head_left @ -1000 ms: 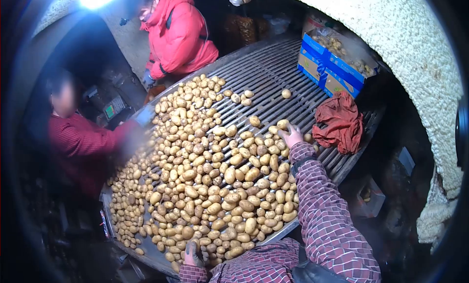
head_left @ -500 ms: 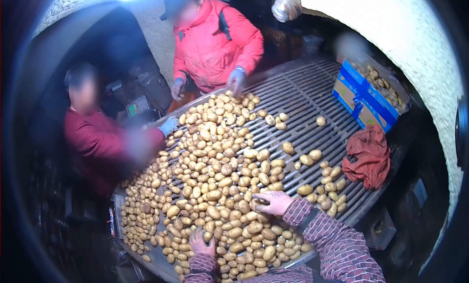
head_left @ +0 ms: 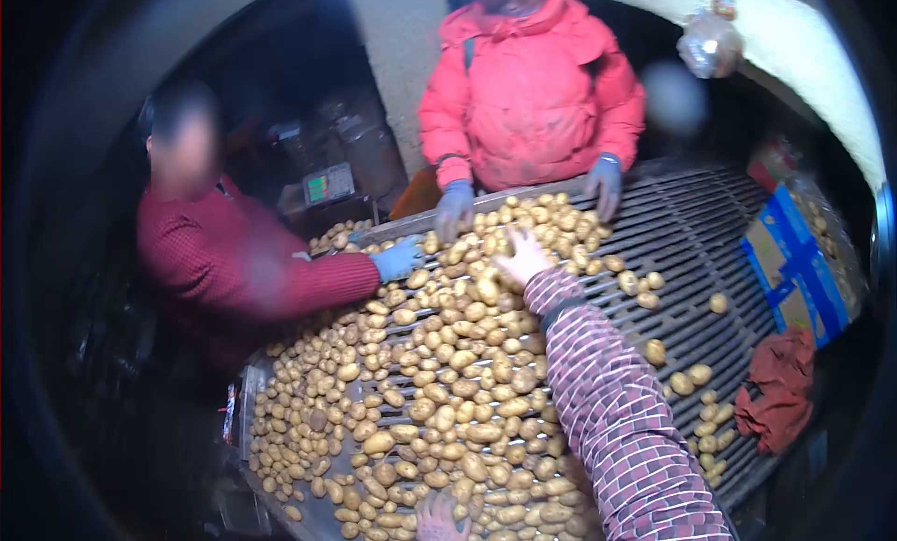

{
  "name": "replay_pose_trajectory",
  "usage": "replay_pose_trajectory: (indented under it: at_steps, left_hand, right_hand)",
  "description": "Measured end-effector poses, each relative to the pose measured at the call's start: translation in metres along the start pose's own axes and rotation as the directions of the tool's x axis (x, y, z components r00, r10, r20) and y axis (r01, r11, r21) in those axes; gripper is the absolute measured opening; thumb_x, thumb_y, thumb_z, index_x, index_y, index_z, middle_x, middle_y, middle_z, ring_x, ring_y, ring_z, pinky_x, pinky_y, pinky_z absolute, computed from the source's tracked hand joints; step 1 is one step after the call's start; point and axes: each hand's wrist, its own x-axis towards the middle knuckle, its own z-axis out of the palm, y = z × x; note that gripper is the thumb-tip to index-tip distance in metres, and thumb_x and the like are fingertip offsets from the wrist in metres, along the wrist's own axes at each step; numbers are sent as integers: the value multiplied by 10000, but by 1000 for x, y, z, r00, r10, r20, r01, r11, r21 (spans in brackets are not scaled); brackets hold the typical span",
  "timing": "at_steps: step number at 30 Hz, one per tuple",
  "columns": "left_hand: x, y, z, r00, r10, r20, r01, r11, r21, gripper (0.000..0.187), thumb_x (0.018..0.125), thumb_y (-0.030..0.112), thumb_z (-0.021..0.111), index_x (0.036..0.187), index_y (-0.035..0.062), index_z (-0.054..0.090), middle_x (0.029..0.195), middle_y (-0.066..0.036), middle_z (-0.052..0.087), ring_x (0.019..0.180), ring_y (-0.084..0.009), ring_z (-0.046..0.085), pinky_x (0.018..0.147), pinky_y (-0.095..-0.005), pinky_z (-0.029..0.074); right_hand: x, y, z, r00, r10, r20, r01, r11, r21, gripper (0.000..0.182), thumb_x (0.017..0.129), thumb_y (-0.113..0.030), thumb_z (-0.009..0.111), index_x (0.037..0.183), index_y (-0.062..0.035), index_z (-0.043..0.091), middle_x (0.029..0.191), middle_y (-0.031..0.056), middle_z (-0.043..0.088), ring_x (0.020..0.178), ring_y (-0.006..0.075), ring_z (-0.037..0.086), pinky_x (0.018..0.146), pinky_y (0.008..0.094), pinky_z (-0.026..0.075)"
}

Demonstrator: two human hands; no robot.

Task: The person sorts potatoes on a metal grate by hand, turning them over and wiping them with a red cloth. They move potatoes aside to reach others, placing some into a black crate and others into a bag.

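Observation:
A thick layer of potatoes [head_left: 467, 382] covers much of a slatted metal grate [head_left: 696, 228]. My right hand [head_left: 523, 261] reaches far across the pile, its fingers spread over potatoes near the far edge; no potato shows in its grip. At the bottom of the view, my left hand [head_left: 441, 519] rests with fingers apart on the near potatoes, its wrist cut off by the frame. Both my hands touch or hover just over the pile; exact contact is hard to see.
Across the grate, a person in a red jacket [head_left: 528, 92] has gloved hands at the potatoes. To the left, another person in a dark red sweater [head_left: 234, 251] reaches in. A taped cardboard box [head_left: 794, 265] and red cloth [head_left: 777, 391] lie at the right.
My right hand has stretched forward from the middle of the pile to its far side. My left hand now sits lower in view. The head view has shifted; the red-jacketed person's hands are lower over the pile.

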Motion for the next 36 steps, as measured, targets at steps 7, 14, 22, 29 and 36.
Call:
replay_pose_trajectory:
  at_steps: [7,14,22,29,36]
  left_hand:
    - [-5,-3,9,997,-55,56,54,998,9,573,714,208,710,1226,51,508,1375,-165,460,1298,-417,368,1099,-567,280]
    - [1,-5,6,1000,30,-7,-30,1000,-3,592,679,255,732,1187,57,500,1288,-150,519,1234,-390,442,1005,-542,354]
    - [-2,3,7,996,-29,-78,26,999,-38,566,712,245,730,1198,58,509,1292,-153,503,1244,-391,432,1025,-527,348]
    - [-5,3,8,997,-40,-66,37,999,-34,551,738,268,722,1200,56,510,1290,-147,501,1266,-370,415,1047,-517,335]
    - [-4,-1,11,993,-5,-118,3,1000,-20,560,741,262,723,1208,39,510,1273,-167,505,1252,-387,425,1036,-529,339]
  right_hand:
    - [-16,-49,53,961,-7,276,70,973,-222,655,731,-599,633,1262,-219,599,1471,225,315,1251,439,442,1047,497,386]
    - [-154,-83,31,687,-193,701,464,859,-219,561,800,-586,533,1276,-292,571,1393,65,460,1182,356,498,952,591,406]
    - [-294,-41,-46,622,-337,706,575,809,-120,418,816,-456,608,1200,-292,632,1283,94,488,1152,320,497,877,532,453]
    - [-356,51,-135,807,-224,547,508,735,-449,373,798,-435,623,1138,-282,642,1279,56,502,1267,308,406,943,604,376]
    - [-398,58,-136,921,-32,388,233,843,-484,699,743,-528,645,1354,-225,492,1383,144,416,1310,355,366,979,631,328]
